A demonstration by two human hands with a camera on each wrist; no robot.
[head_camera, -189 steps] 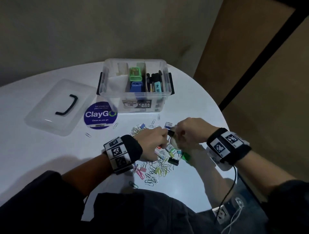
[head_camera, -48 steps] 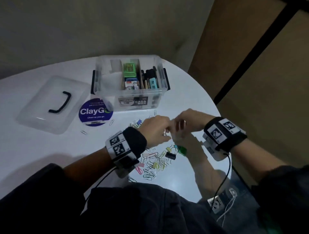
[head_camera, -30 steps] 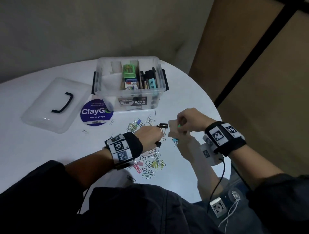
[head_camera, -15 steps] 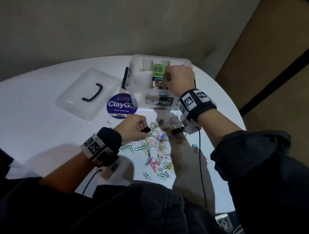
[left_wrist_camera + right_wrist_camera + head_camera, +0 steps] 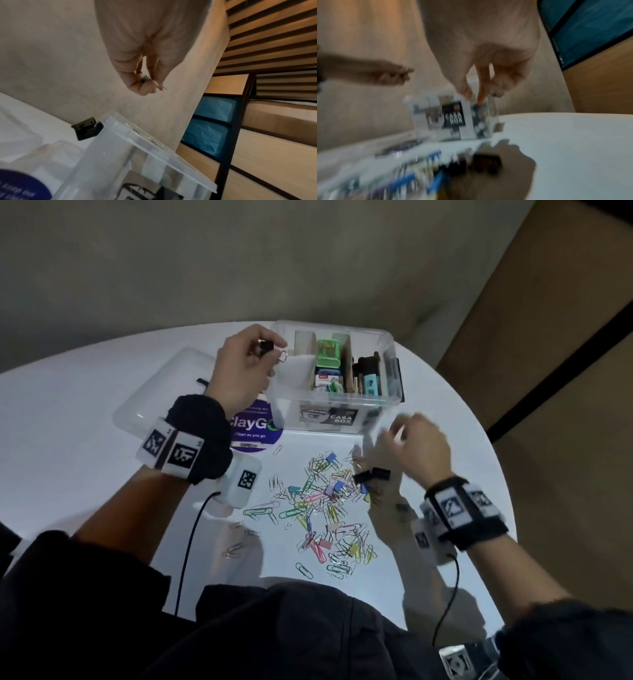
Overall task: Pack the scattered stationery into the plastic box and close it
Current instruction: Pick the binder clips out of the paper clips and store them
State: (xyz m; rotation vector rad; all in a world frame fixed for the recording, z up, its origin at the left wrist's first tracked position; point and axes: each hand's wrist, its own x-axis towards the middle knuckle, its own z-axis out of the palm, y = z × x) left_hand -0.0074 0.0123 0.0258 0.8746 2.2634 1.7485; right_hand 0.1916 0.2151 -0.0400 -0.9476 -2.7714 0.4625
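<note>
While the box [image 5: 337,402] stands open at the upper middle of the head view, a black binder clip [image 5: 266,347] is pinched in the curled fingers [image 5: 255,337] of the left hand [image 5: 239,371], just above the box's left rim, with one wire loop sticking out toward the box. In the left wrist view the same clip [image 5: 145,79] is seen held at the fingertips above the clear rim [image 5: 154,147] and a black latch [image 5: 85,128]. Inside the box, a green item, a small packet and dark pens are seen in separate compartments. The right hand [image 5: 414,446] is blurred at the right of centre, just below the box's lower right corner; its fingers [image 5: 481,86] are spread and loosely bent, and nothing is seen held in them. Two black binder clips [image 5: 371,474] lie on the table [image 5: 68,474] just beside that hand. Coloured paper clips [image 5: 318,508] are scattered across the middle of the frame, with a few strays to the left. The lid [image 5: 161,392] lies flat at the left of the box, partly hidden by the left wrist. A round purple sticker [image 5: 257,429] is seen between lid and box.
</note>
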